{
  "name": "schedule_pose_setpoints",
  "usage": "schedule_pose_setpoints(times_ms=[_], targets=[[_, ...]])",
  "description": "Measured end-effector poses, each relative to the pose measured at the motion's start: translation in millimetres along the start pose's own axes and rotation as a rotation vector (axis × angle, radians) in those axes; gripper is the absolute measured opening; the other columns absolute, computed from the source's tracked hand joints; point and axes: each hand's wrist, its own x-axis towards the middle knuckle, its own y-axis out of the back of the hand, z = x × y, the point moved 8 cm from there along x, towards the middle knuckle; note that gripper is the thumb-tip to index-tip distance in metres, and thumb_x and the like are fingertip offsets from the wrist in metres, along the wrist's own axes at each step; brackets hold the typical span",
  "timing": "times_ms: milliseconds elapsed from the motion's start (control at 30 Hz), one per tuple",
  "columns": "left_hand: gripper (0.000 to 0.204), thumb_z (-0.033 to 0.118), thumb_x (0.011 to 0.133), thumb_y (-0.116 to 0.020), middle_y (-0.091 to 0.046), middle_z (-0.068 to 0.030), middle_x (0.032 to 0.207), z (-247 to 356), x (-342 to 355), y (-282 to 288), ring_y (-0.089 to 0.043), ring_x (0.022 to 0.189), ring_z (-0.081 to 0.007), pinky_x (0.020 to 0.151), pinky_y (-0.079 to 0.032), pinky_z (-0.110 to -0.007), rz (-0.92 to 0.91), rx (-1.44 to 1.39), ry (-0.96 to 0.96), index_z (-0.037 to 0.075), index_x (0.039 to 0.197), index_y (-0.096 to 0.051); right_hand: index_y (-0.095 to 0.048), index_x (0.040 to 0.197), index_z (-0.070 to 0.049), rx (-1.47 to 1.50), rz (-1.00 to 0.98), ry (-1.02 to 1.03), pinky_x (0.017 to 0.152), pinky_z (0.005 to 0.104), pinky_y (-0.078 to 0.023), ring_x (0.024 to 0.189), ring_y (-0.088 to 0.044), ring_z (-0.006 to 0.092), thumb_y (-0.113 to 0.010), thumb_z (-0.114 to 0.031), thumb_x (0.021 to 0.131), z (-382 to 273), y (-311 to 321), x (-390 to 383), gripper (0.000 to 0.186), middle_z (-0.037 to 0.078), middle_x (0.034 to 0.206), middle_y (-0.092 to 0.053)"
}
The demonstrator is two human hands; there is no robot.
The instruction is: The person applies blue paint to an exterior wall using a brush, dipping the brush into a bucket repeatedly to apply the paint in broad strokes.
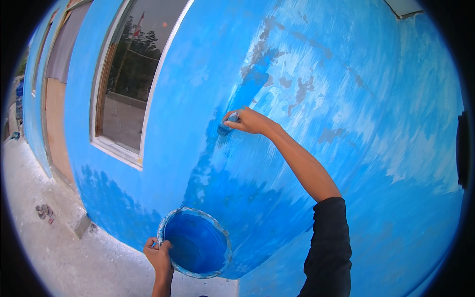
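My right hand (251, 120) is closed around a paintbrush (225, 128), its bristles against the blue wall (198, 99). Fresh darker blue paint streaks the wall above and below the brush. Lower down, my left hand (159, 252) grips the rim of a round bucket (229, 242) with fingers over its left side. Blue paint coats the bucket's inside, and its rim is smeared with pale and blue paint. The bucket is tilted so that its opening faces me. Most of the brush handle is hidden inside my right hand.
A window with a white frame (143, 133) is set in the wall at the left, with a doorway (57, 119) beyond it. Sandals (44, 212) lie on the concrete floor (29, 183) near a low step (69, 218). Grey and whitish patches (302, 89) mark the upper wall.
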Motion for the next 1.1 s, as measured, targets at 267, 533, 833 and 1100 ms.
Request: schedule_pose_setpoints(times_ms=[267,533,833,1100], targets=[[0.019,-0.010,0.068,-0.060,-0.059,-0.0053,0.057,5.2,-7.8,9.1,-0.045,0.045,-0.0053,0.046,-0.032,-0.021,0.050,-0.010,-0.019,0.004,0.075,-0.049,-0.071,0.109,-0.011,-0.271,0.867,0.264,0.058,0.0369,-0.050,0.070,-0.066,0.0227,-0.059,-0.021,0.097,-21.1,191.1,6.4,0.020,0.014,0.090,-0.072],[0.019,-0.009,0.068,-0.062,-0.055,-0.0007,0.056,13.6,-23.8,33.5,-0.040,0.044,-0.0040,0.047,-0.031,-0.020,0.133,0.018,-0.064,0.004,0.075,-0.051,-0.059,0.113,-0.006,-0.617,0.432,0.337,0.072,0.0452,-0.057,0.109,-0.062,0.0377,-0.061,-0.013,0.086,-32.6,-21.8,15.4,0.028,0.024,0.127,-0.058],[0.019,-0.009,0.068,-0.062,-0.057,-0.0015,0.057,25.3,-26.1,34.5,-0.043,0.044,-0.0036,0.045,-0.031,-0.020,0.121,-0.003,-0.086,0.005,0.075,-0.051,-0.070,0.103,-0.007,-0.050,0.102,0.110,0.060,0.0409,-0.049,0.065,-0.063,0.0277,-0.061,-0.027,0.095,-39.2,4.0,22.7,0.024,0.017,0.072,-0.065],[0.018,-0.008,0.069,-0.062,-0.059,-0.0030,0.058,23.6,-25.5,41.5,-0.044,0.045,-0.0039,0.046,-0.032,-0.020,0.172,0.034,-0.055,0.005,0.074,-0.051,-0.065,0.107,-0.006,-0.327,0.736,0.114,0.063,0.0443,-0.053,0.078,-0.068,0.0360,-0.059,-0.015,0.094,-40.5,139.7,27.6,0.018,0.023,0.084,-0.067]])
